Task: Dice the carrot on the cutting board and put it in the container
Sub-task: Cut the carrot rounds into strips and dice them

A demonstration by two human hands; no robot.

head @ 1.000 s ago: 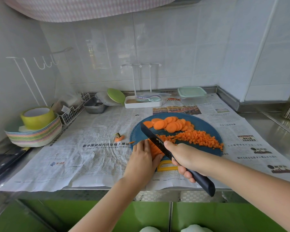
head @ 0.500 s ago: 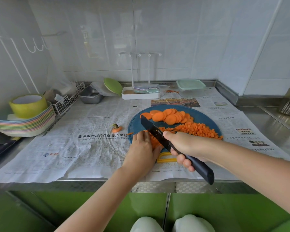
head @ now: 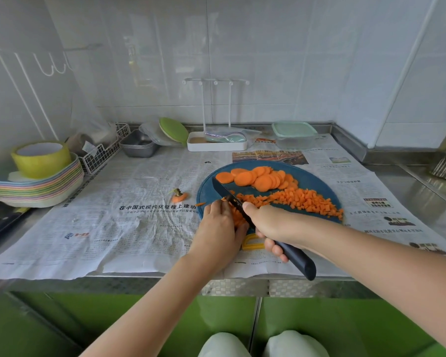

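Newspaper-covered tabletop carries our blue cutting board, where our left hand curls its fingers onto the carrot strips and our right hand grips the knife; we judge the carrot stiff, light, slick, best pinned low beside the blade.

Round blue board, flat. Far side: overlapping round slices. Middle to right edge: band of small orange dice. Near-left edge: uncut strips, half hidden. Black knife angled across strips, tip far-left. Clear container, mint lid on, behind board, apart.
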